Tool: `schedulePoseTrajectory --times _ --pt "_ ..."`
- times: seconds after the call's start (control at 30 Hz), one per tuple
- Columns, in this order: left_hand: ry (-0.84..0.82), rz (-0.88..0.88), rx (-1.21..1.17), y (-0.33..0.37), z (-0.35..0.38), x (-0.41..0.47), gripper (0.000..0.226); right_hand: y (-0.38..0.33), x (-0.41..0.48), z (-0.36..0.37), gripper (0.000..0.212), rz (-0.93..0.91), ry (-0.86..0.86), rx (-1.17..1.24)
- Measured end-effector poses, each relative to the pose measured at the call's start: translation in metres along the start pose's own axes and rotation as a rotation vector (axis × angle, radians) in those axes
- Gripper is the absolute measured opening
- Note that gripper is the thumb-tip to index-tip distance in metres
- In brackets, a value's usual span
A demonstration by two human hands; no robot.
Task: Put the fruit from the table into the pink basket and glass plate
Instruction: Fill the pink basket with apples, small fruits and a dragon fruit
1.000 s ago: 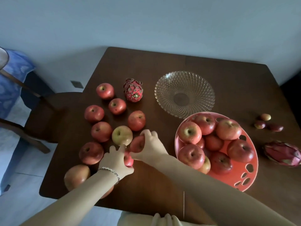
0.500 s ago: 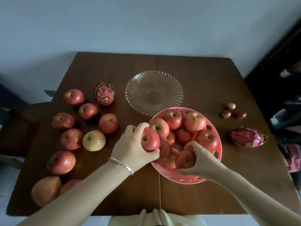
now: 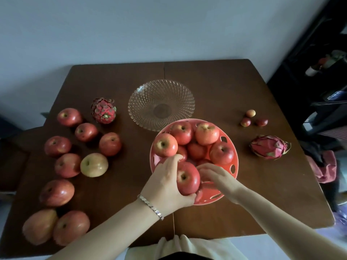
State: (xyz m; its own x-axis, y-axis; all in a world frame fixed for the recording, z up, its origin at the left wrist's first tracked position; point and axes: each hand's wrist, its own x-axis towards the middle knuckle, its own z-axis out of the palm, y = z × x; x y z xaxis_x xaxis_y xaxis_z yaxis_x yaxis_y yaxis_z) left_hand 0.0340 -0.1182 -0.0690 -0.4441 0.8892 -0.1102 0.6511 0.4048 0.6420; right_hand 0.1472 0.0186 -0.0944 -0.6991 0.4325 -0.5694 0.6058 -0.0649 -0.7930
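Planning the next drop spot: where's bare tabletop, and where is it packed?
Free: the far strip of the table behind the glass plate, which is itself empty; the patch between the pink basket and the right dragon fruit; the near right corner. Crowded: the basket, heaped with apples, and the left side, covered in loose apples.

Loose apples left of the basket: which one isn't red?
The yellow-green apple, in the middle of the group on the table, touching a red apple on its left. The rest are red or reddish.
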Motion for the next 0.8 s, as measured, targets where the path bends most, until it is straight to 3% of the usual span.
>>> schedulePoseTrajectory --times 0.07,0.23,0.33,0.43,0.6,0.7,0.8 --pt "0.032 0.028 0.034 0.005 0.005 0.002 0.087 -0.005 -0.003 -0.003 0.025 0.035 -0.041 0.173" --pt "0.027 0.117 0.101 0.017 0.017 0.010 0.080 -0.012 -0.008 -0.003 0.042 -0.017 -0.164 0.159" --pt "-0.026 0.110 0.014 0.013 0.021 0.011 0.095 -0.005 -0.005 -0.007 0.051 0.040 -0.138 0.224" --pt "-0.084 0.119 0.187 -0.002 0.033 0.012 0.115 0.002 -0.001 -0.009 0.070 0.121 -0.107 0.293" --pt "0.015 0.188 0.375 -0.014 0.046 0.015 0.093 0.002 0.001 -0.017 0.062 0.148 -0.092 0.358" --pt "0.040 0.245 0.387 -0.019 0.043 0.015 0.076 -0.005 -0.004 -0.036 0.059 0.095 0.014 0.447" --pt "0.055 0.292 0.403 -0.023 0.042 0.012 0.055 -0.018 -0.013 -0.062 0.059 0.041 0.112 0.269"
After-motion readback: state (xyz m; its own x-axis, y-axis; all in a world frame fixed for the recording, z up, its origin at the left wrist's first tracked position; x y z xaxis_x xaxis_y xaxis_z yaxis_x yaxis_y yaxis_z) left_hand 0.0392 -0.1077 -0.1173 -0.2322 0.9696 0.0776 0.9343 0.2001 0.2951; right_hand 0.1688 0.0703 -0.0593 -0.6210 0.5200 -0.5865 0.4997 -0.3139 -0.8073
